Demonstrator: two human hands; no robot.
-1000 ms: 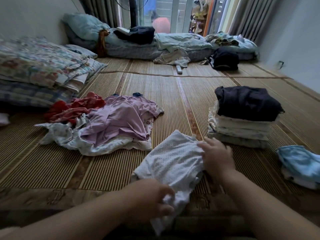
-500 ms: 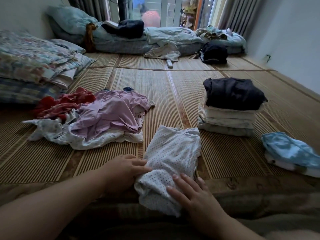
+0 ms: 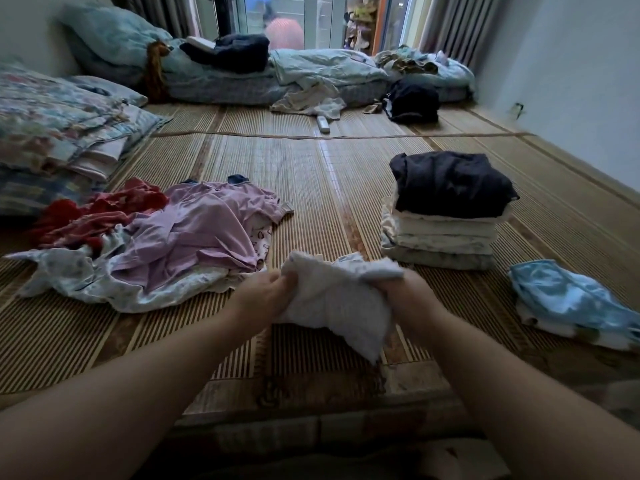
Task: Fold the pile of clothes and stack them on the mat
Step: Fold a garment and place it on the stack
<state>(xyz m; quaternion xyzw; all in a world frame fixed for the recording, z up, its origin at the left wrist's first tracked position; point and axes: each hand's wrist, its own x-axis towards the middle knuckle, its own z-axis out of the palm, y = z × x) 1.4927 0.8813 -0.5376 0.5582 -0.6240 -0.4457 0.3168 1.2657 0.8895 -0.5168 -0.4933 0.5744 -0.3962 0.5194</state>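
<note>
Left: loose pile of red, lilac and white printed clothes (image 3: 194, 233) lies unfolded on the striped woven straw mat (image 3: 311, 188), at least three pieces left to do. Centre: left hand (image 3: 266, 292) and right hand (image 3: 408, 292) each have fingers curled round an end of the small white dotted garment (image 3: 339, 299), bunched and lifted over the mat, fold looks part-done. Right: folded stack of pale cloths topped by a dark navy piece (image 3: 446, 220), with a light blue folded bundle (image 3: 568, 299) near it, so I'd judge past halfway.
</note>
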